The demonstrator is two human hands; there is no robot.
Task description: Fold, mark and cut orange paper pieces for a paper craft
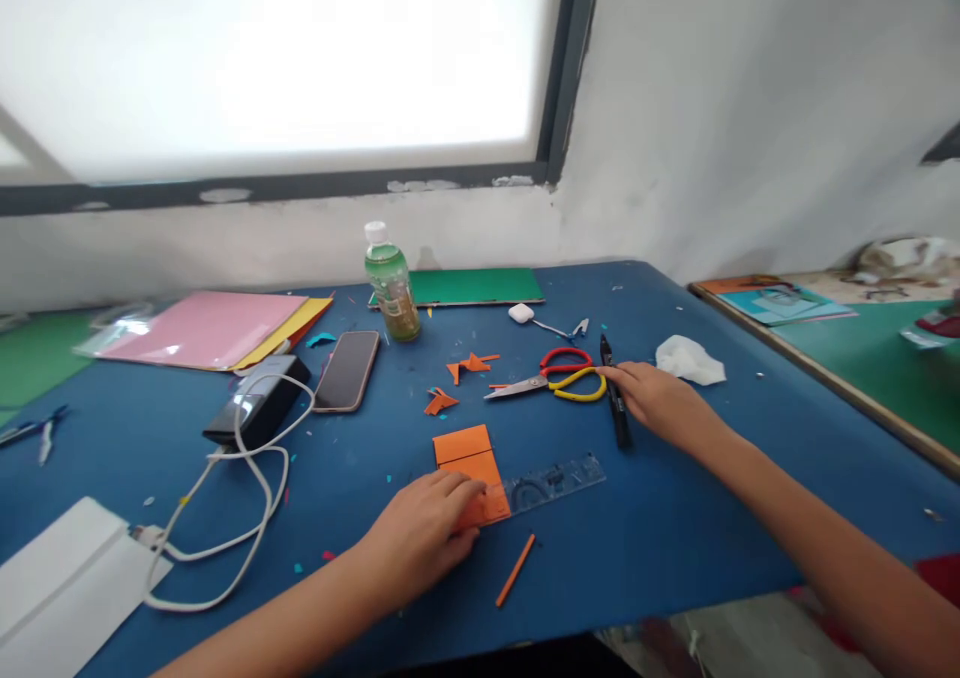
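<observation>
My left hand (pixel 427 523) lies with thumb and fingers apart on a folded orange paper (pixel 469 453) that has a dark line across it. A clear plastic ruler (pixel 559 483) sticks out to the right from the paper's lower edge. My right hand (pixel 656 398) has its fingers closed over a black marker pen (pixel 618 413), whose two ends show above and below them. Those fingertips reach the yellow handle of the scissors (pixel 555 378), which lie open with one red handle. A thin orange strip (pixel 515 570) rests near the front edge.
Orange scraps (pixel 471 365) lie beyond the paper. A phone (pixel 347 371), a black device (pixel 259 398) with a white cable (pixel 274 488) and white paper (pixel 67 588) are leftward. A bottle (pixel 394 293) stands at the back. Crumpled tissue (pixel 688 359) sits right of my right hand.
</observation>
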